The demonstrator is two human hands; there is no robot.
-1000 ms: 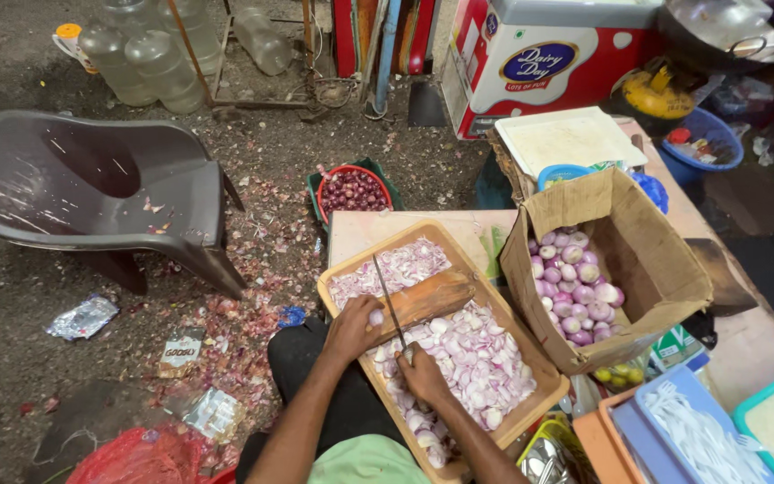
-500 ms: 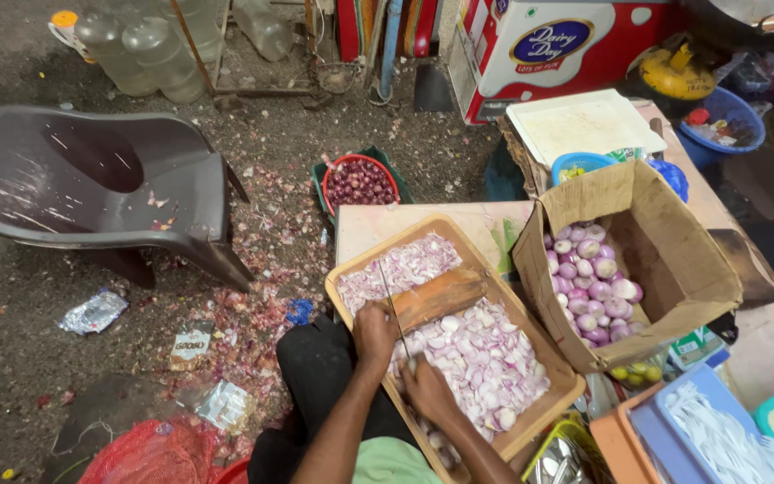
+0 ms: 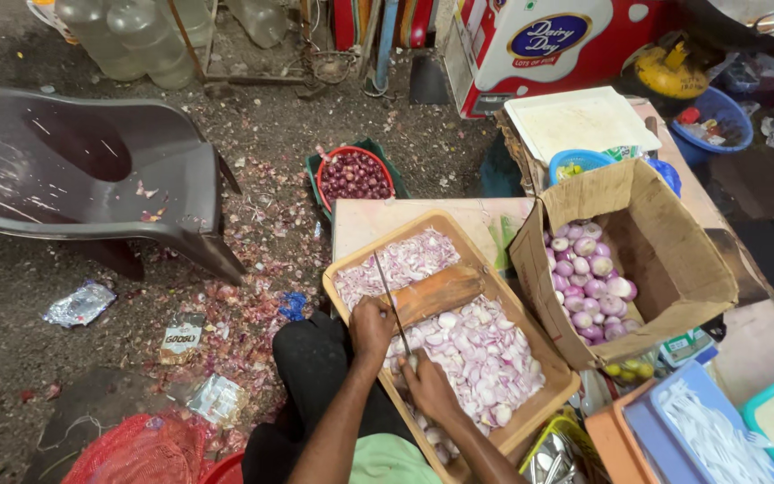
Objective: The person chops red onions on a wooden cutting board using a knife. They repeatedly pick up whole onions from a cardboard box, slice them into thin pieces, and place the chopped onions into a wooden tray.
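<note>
Onions, cut into pale pieces (image 3: pixel 485 358), fill the wooden tray (image 3: pixel 530 421) on the bench (image 3: pixel 360 224), either side of a small chopping block (image 3: pixel 436 291). The left hand (image 3: pixel 371 327) is closed on the knife (image 3: pixel 389 291); the right hand (image 3: pixel 427 385) presses on the pieces beside the blade. A cardboard box (image 3: pixel 674 269) of peeled onions (image 3: pixel 589 287) crowds the tray's right edge. A grey plastic chair (image 3: pixel 91 179) stands well apart on the peel-strewn ground.

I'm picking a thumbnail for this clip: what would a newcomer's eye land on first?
First, the shallow wooden tray at centre, heaped with pale pink sliced onion, where the left hand holds a thin-bladed knife and the right hand rests on the slices. Next, the open brown cardboard box of peeled purple-white onions to its right, and the dark grey plastic chair on the peel-strewn ground at left.
</note>
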